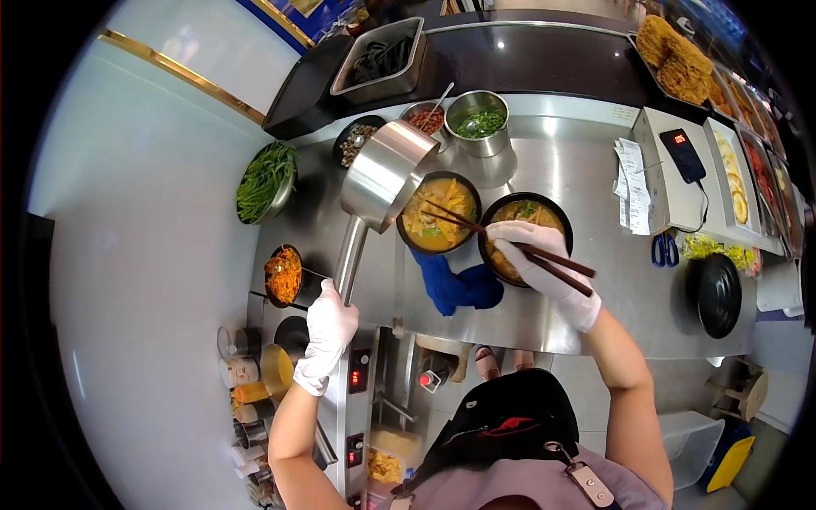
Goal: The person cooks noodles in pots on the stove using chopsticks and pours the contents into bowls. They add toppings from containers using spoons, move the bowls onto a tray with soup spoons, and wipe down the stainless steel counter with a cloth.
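Here, the hands [329, 327] [561, 295] grip a saucepan [384, 174], left, and chopsticks [558, 261], right, by two bowls [435, 252] [529, 195] of soup [435, 231].

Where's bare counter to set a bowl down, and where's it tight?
Most room: the steel counter between the greens tin, right soup bowl and receipts. Smaller patch: between the right hand, scissors and black dish. Crowded: around the left soup bowl, with the saucepan at its left, that tin behind and a blue cloth in front.
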Motion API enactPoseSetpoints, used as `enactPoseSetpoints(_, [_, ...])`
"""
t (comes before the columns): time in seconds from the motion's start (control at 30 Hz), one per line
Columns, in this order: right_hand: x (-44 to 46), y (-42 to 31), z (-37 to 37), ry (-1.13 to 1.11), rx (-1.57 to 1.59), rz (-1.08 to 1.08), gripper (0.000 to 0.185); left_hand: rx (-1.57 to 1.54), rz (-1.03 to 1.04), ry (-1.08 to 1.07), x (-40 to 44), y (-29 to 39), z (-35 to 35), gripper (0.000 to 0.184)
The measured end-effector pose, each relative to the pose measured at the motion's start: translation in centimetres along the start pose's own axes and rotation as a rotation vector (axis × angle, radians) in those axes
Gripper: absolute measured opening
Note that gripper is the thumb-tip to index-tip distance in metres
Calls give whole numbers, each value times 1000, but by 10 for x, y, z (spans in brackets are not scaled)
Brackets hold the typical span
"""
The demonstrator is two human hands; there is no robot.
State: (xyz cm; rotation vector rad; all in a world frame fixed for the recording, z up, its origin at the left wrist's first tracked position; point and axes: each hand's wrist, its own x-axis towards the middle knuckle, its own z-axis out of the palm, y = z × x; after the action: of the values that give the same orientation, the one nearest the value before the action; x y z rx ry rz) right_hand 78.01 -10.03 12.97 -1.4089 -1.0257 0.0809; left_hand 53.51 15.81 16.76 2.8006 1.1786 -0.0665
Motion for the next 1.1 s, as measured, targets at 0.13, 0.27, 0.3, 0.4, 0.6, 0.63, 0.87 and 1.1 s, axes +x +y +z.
enactPoseSetpoints(0.13, [-5,13,10,-130,-30,54,14,14,-3,36,-3,8,-5,50])
enactPoseSetpoints(0.27, [-15,19,17,-137,-114,52,14,-32,19,56,-6,9,-6,50])
enactPoseSetpoints(0.3, [-18,18,17,-139,-113,51,14,-30,18,44,-6,10,-6,51])
enactPoseSetpoints(0.4, [-23,13,16,-190,-121,42,15,-30,15,40,-8,10,-4,53])
enactPoseSetpoints(0.6, [-28,13,11,-228,-219,-64,16,-32,32,61,-13,10,1,55])
enactPoseSetpoints(0.63, [-29,11,10,-228,-220,-65,16,-27,37,66,-14,11,1,55])
enactPoseSetpoints(0.87, [-49,-26,12,-104,-230,-159,16,26,35,109,-25,15,8,41])
enactPoseSetpoints(1.1, [-49,-10,20,-113,-79,-73,20,-165,-37,1,-47,25,14,47])
